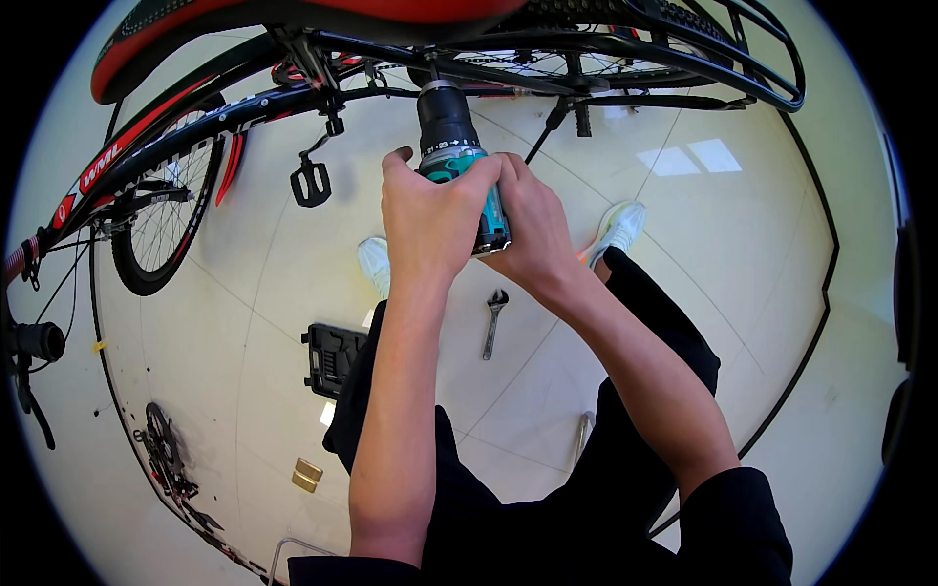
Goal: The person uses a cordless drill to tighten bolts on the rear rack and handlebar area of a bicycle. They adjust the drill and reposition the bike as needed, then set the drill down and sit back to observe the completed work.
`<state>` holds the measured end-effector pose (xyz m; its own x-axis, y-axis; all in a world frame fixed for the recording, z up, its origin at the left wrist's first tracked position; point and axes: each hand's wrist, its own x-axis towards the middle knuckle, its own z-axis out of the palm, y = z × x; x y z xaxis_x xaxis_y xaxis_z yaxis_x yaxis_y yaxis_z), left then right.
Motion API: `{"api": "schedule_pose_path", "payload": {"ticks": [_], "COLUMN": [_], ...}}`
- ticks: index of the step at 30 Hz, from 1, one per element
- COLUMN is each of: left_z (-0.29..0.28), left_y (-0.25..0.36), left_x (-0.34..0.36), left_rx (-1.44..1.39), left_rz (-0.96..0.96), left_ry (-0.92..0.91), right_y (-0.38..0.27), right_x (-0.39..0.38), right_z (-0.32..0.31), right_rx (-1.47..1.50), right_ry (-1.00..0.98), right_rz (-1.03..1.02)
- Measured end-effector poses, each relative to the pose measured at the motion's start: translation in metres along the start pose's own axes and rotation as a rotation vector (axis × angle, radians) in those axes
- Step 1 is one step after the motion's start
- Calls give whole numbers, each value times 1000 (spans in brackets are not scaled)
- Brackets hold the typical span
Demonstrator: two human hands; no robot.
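up close, both hands wrapped around 1 cordless drill (457, 156), teal body and black chuck. left hand (430, 220) clamped over the top and near side of the body, fingers curled tight, thumb pointing up beside the chuck. right hand (532, 230) closed around the grip from the other side, fingers hidden behind the tool. no gap showing between either palm and the housing. drill held at about chest line, above the knees, long axis running away from the body and slightly up, nose aimed at the black bicycle frame (244, 107) just under the red and black saddle (293, 15). chuck tip meeting or nearly meeting the tube by the seat post; exact contact too dark to tell. both hands equally near, left a touch further forward toward the chuck. lower down on the pale floor (743, 254): 1 small wrench (494, 322) between the shoes, 1 black case (334, 359) beside the left knee, 1 pedal (311, 182) hanging left of the drill, front wheel (161, 225) well off to the left.
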<state>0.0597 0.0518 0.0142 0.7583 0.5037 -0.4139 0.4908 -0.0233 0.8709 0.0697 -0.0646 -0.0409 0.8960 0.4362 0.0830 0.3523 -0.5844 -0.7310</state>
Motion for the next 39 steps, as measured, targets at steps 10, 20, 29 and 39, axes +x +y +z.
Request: {"api": "schedule_pose_path", "payload": {"ticks": [10, 20, 29, 39], "left_z": [-1, 1, 0, -4], "left_y": [5, 0, -2, -1], "left_x": [-1, 0, 3, 2], "left_rx": [26, 80, -9, 32], "left_rz": [-9, 15, -4, -25], "left_ry": [7, 29, 13, -52], "right_y": [1, 4, 1, 1], "right_x": [0, -3, -1, -3], "right_z": [2, 8, 4, 9], "right_rx": [-33, 53, 39, 97], "right_ry": [-54, -28, -16, -6], "right_rz": [35, 32, 10, 23]}}
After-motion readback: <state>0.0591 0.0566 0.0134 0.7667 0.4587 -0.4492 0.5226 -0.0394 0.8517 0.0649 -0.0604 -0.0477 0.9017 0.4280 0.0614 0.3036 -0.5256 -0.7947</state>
